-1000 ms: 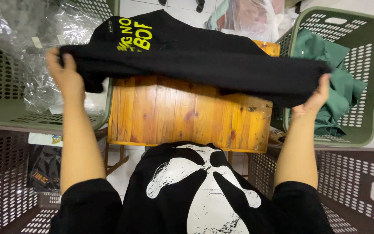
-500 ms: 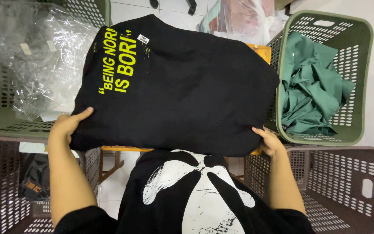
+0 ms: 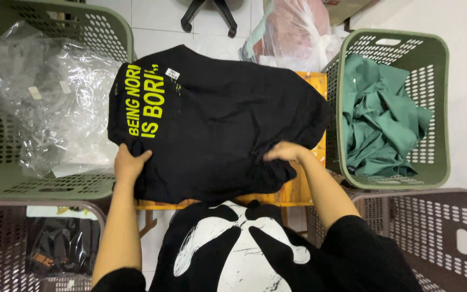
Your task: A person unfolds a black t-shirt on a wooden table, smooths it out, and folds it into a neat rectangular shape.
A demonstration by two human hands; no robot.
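**Black shirt spread on the wooden table, both hands on it**

At far left, a green perforated plastic basket (image 3: 6, 162) holds crumpled clear plastic bags (image 3: 55, 103). Near left, a brown perforated basket (image 3: 6, 238) contains dark packed items. The left hand (image 3: 129, 163) grips the left edge of the black cotton T-shirt with yellow lettering (image 3: 217, 119), fingers closed on the fabric. The shirt lies flat over the small orange-brown wooden table (image 3: 304, 186), covering most of it. The right hand (image 3: 286, 152) rests on the shirt's near right part, fingers curled into a fold of cloth. Right of the table, another green basket (image 3: 439, 108) holds rumpled green garments (image 3: 385, 119); a brown basket (image 3: 449, 243) sits near right.
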